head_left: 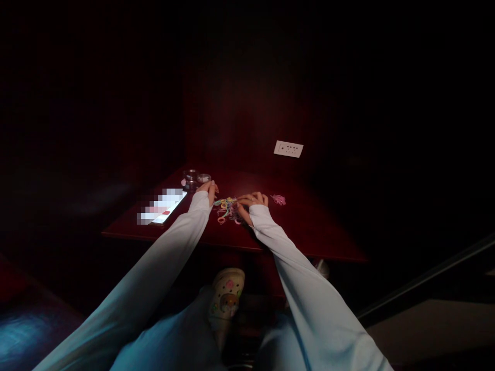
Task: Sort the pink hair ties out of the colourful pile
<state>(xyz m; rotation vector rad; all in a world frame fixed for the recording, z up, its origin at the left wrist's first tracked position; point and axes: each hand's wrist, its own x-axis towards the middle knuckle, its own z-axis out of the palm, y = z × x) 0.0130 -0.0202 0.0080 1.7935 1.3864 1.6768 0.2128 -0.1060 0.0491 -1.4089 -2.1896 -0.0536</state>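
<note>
Bands (227, 208) mid-table (309, 232), between both hands, edges clear.

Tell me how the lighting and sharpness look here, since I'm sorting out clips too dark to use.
Head view: very dim, most of the frame near black; only the red table and pale sleeves catch light. The phone screen is bright and pixelated. The left hand and right hand are small, and the colourful bands between them lack detail. Wide-angle distortion stretches the arms.
</note>
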